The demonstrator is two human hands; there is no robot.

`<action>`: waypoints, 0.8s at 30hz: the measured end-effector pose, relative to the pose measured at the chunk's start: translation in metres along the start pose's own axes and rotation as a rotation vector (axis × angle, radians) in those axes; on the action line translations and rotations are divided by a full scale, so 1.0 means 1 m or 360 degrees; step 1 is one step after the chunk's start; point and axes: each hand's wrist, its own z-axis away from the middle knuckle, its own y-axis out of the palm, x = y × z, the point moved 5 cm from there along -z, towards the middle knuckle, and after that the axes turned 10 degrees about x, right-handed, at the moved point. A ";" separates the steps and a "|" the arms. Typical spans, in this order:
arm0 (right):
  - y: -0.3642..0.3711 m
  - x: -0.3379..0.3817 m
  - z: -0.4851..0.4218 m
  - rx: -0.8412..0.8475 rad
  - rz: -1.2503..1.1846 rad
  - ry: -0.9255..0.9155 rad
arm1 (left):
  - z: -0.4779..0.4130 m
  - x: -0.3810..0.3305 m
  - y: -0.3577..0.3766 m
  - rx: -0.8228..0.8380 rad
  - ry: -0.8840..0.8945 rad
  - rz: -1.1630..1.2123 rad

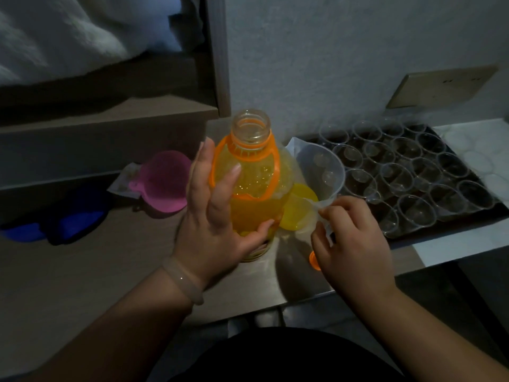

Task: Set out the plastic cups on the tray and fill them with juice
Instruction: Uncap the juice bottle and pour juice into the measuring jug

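- I see the left hand [212, 216] wrapped on the open juice bottle [256, 213]. Its fingers are spread wide and the thumb curls round the front.
- The right hand [355, 238] pinches the tab of the clear funnel [319, 166], fingers bunched tight.
- The bottle stands mid-table [137, 271], and the orange cap [314, 261] lies by the right hand.
- The plastic cups [396, 175] stand empty in rows on the tray [451, 223] at the table's right end.
- I see open room at the table's front left, with a pink funnel [165, 186] behind it.
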 end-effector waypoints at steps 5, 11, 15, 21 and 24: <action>-0.003 0.003 0.001 -0.0001 0.0050 -0.0069 | 0.001 0.001 -0.001 0.0003 -0.0011 -0.0002; -0.036 0.060 -0.008 -0.0155 -0.0082 -0.0642 | 0.006 0.004 -0.002 -0.0025 0.0019 0.0016; -0.032 0.098 -0.027 -0.0111 -0.0015 -0.0892 | 0.007 0.007 -0.010 0.0053 0.0092 0.0185; -0.017 0.116 -0.036 -0.0115 -0.0031 -0.0653 | 0.024 0.026 -0.004 0.0132 0.0127 0.0282; -0.016 0.120 -0.038 -0.0081 0.0012 -0.0562 | 0.045 0.042 0.012 0.0218 0.0081 0.0287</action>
